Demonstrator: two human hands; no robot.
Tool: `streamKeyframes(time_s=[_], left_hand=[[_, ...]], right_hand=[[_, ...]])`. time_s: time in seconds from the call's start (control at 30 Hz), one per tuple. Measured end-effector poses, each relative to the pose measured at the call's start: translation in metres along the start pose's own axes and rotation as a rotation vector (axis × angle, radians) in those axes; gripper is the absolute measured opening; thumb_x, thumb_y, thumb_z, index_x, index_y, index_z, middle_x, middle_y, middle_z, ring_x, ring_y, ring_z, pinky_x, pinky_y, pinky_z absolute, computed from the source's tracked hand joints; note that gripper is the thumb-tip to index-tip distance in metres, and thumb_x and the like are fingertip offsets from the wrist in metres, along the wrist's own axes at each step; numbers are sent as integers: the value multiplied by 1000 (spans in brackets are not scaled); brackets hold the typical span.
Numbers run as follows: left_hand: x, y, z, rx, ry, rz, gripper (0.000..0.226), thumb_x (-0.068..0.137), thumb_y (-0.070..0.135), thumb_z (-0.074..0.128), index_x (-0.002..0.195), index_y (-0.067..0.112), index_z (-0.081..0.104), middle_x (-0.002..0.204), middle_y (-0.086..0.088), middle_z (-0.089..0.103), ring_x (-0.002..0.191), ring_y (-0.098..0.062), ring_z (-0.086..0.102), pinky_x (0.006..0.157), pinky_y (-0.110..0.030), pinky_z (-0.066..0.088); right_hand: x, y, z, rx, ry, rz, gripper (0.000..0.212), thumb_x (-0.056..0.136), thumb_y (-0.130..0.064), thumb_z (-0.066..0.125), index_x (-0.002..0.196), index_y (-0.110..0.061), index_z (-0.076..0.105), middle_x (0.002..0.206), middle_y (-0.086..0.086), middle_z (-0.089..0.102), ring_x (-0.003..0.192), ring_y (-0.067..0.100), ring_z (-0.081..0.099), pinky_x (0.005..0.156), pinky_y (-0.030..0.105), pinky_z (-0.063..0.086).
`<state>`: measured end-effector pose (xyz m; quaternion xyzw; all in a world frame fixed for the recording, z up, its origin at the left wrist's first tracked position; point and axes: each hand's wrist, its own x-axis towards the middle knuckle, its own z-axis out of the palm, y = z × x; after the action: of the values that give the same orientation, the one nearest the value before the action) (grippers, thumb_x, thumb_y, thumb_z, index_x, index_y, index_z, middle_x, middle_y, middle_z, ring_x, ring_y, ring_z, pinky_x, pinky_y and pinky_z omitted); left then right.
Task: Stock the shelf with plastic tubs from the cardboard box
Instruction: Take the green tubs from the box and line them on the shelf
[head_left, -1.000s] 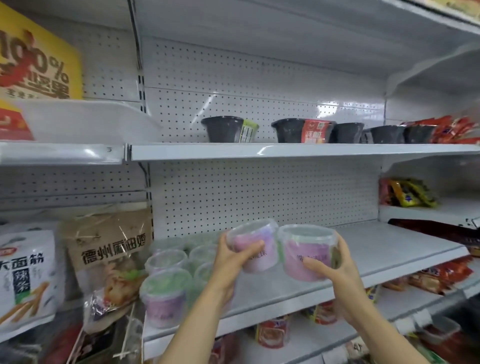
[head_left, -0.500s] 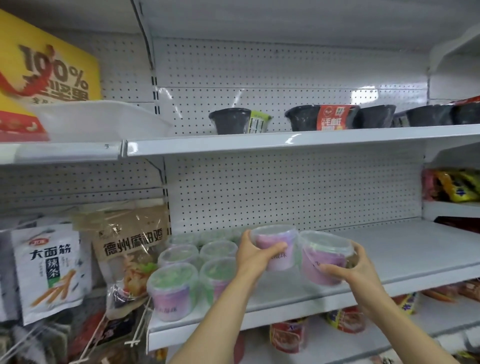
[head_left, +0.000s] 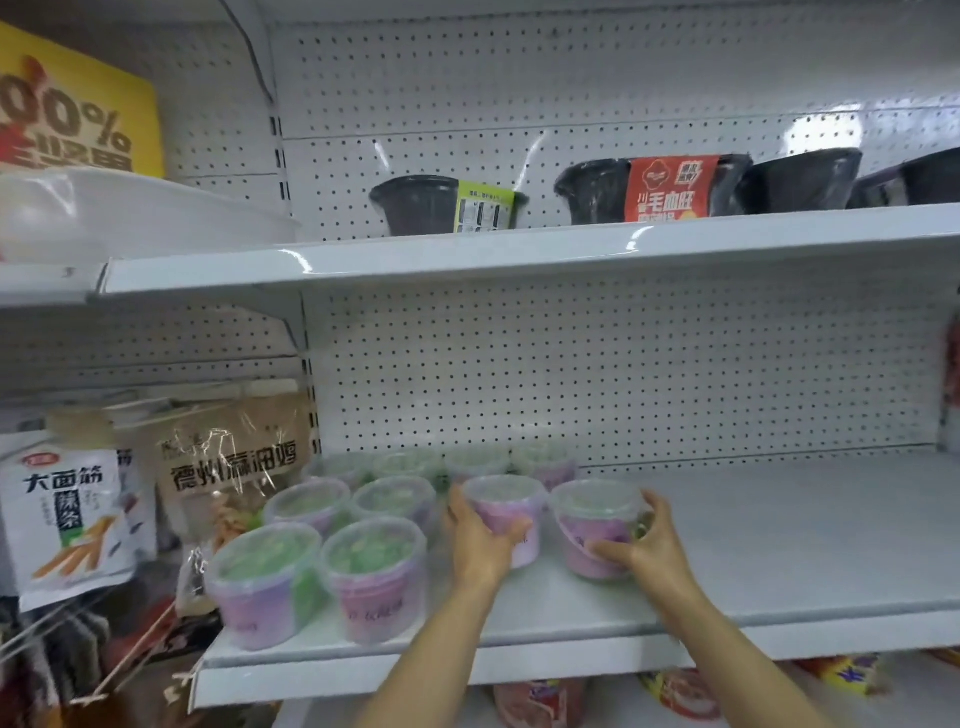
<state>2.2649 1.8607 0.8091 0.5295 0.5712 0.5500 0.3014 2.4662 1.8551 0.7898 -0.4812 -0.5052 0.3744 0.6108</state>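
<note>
Each hand grips one clear, purple-labelled tub on the shelf (head_left: 779, 587): left hand (head_left: 480, 540) on the left tub (head_left: 503, 506), right hand (head_left: 647, 545) on the right tub (head_left: 597, 525).

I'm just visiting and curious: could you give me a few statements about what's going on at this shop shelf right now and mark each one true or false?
1. Each hand grips one clear-lidded purple plastic tub: the left hand one, the right hand another. True.
2. The white metal shelf is full to its right end. False: the right part is bare.
3. Black bowls stand on the shelf above. True.
4. The held tubs are stacked on other tubs. False: they are down at shelf level, beside the stocked tubs.
</note>
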Motion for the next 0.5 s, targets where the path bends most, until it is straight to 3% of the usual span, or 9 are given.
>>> streamKeyframes(time_s=[0.1,0.23,0.33,0.5], left_hand=[[7,-13,9,-67,44,19,104,82,6,80,157,5,8,162,-13,20,147,-23,27,113,-27,27],[16,-27,12,-123,99,22,99,83,4,78,157,9,12,156,-11,36,137,-17,40,104,-22,33],[24,-33,10,-125,101,28,105,84,4,77,159,11,3,158,-9,33,140,-19,39,106,-23,34],[28,-41,4,-96,129,11,101,89,12,74,160,22,3,163,-5,24,145,-19,34,114,-30,32]], right_hand=[[18,13,7,4,8,0,101,58,6,86,139,-21,32,128,8,55,111,24,58,83,30,52],[31,23,20,-7,-13,-9,99,57,3,87,133,-29,32,122,1,54,109,20,58,85,30,52],[36,26,27,-44,-22,-20,98,59,2,87,132,-29,30,117,-3,52,107,19,55,83,26,49],[41,23,34,-129,-42,5,105,58,-2,89,142,-22,28,122,2,51,109,22,56,94,37,50]])
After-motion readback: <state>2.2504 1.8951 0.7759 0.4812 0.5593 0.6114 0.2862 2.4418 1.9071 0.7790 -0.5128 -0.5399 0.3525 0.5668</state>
